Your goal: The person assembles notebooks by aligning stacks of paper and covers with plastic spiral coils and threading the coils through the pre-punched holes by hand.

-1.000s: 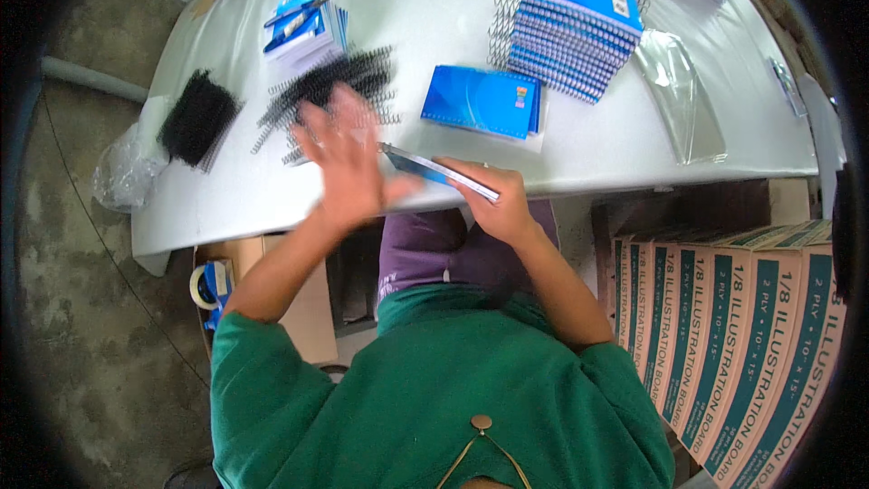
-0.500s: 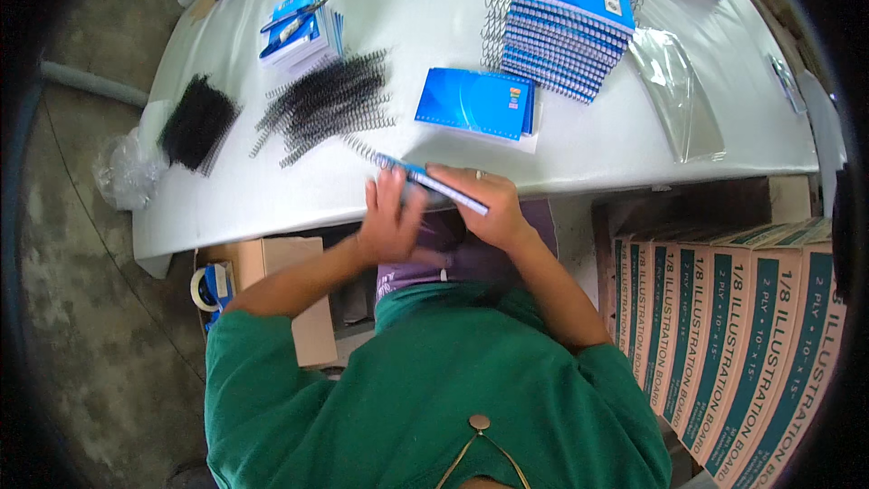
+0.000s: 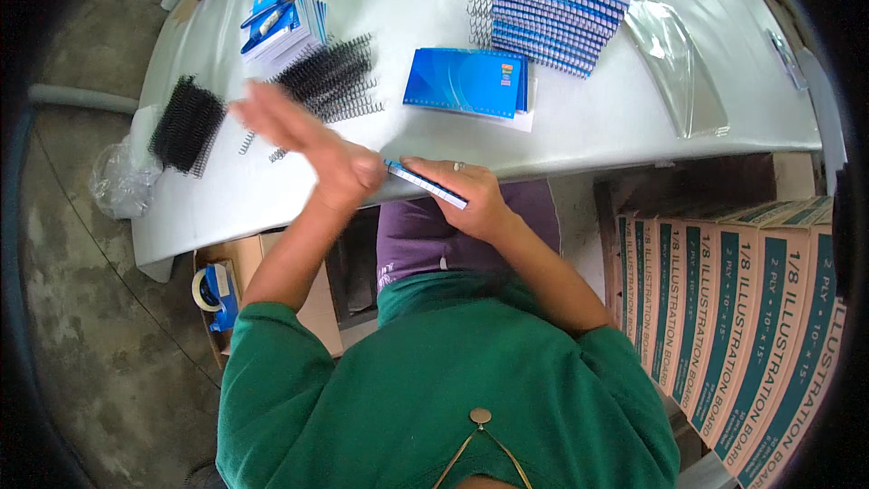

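Observation:
At the table's near edge my right hand (image 3: 478,202) grips a thin blue notebook (image 3: 430,188), its page edges turned up toward me and the thumb along its cover. My left hand (image 3: 312,143), smeared by motion, is raised to the left with its fingers stretched out. It hangs in front of a loose pile of black spiral coils (image 3: 348,91) and partly hides it. Whether a coil sits in the held notebook cannot be made out. Beyond my right hand lie a few flat blue notebooks (image 3: 462,81) with punched holes along one edge.
A tall stack of spiral-bound notebooks (image 3: 557,23) stands at the back right, beside a clear plastic sleeve (image 3: 674,72). Cutting pliers (image 3: 272,18) rest on a stack of small blue pads (image 3: 303,32). More black coils (image 3: 187,127) lie left. Cartons (image 3: 733,308) stand below right.
My left hand has left the notebook and swung up and left toward the coil pile. The coil seen earlier at the notebook's end no longer shows there. My right hand keeps its grip, slightly lower.

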The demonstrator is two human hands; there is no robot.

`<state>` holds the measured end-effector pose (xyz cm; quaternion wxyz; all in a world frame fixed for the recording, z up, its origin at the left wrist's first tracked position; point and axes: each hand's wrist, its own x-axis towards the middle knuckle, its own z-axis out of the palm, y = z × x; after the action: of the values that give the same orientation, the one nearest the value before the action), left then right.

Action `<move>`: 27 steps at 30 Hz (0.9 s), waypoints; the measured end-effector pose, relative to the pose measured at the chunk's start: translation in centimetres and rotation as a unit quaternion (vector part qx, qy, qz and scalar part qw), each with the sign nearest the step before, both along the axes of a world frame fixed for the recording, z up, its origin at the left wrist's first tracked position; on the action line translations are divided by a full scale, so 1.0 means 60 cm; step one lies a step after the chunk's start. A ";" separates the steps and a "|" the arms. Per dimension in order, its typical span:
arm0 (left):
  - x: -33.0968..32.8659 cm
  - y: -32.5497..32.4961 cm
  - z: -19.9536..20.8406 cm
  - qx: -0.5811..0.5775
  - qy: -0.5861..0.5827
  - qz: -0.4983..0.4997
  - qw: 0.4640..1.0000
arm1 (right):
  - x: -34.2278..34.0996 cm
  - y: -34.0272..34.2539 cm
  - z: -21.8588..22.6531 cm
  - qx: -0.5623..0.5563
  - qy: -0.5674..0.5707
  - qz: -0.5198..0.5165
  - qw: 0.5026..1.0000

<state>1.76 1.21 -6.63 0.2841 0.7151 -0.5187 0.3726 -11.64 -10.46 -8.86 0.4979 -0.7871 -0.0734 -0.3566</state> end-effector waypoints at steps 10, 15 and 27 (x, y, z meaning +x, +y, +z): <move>0.016 -0.007 0.010 -0.045 0.101 0.014 0.994 | 0.004 0.008 0.001 0.040 0.028 -0.018 0.999; -0.047 0.043 -0.053 0.097 0.014 -0.077 0.992 | 0.013 -0.009 -0.004 0.071 0.022 -0.040 0.996; 0.022 -0.040 0.079 -0.107 -0.044 -0.062 0.991 | 0.005 0.000 0.005 0.102 0.075 0.012 0.992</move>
<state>3.11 -1.21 -1.86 0.3591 0.6298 -0.5312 0.4385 -11.35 -10.47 -8.54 0.5841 -0.7555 -0.0086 -0.2966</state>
